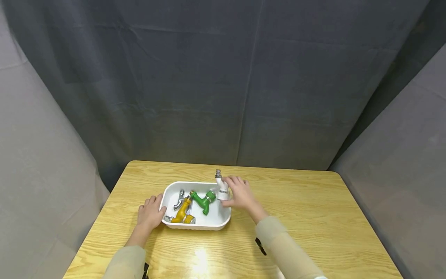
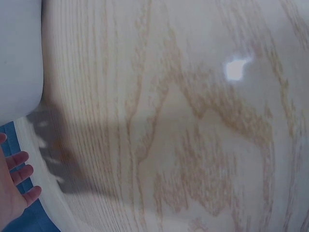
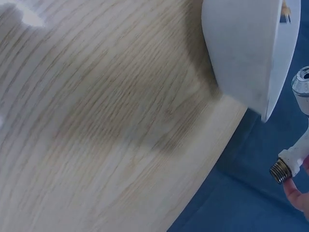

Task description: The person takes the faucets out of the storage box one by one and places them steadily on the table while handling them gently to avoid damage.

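At the right end of a shallow white plastic tray with rounded corners, the right hand grips a white plastic tap with metal ends, its thumb on the near side and its fingers on the far side. In the head view the tap's slim metal tip points away from the person and its broad white part lies nearer; whether it touches the rim I cannot tell. The right wrist view shows a threaded, brass-coloured end with a fingertip against it.

At the opposite end, the left hand rests against the tray — fingers loosely extended and a little apart, thumb at the rim.

Inside the tray lie more taps: a green tap with a branching body towards the middle, a yellow tap with a silvery end at the near left, and a slim silver metal tap behind the yellow one, partly covered by it.

The tray stands on a glossy, pale yellow wood-grain table. Behind hangs a dark grey cloth curtain; beige sleeves cover both forearms.
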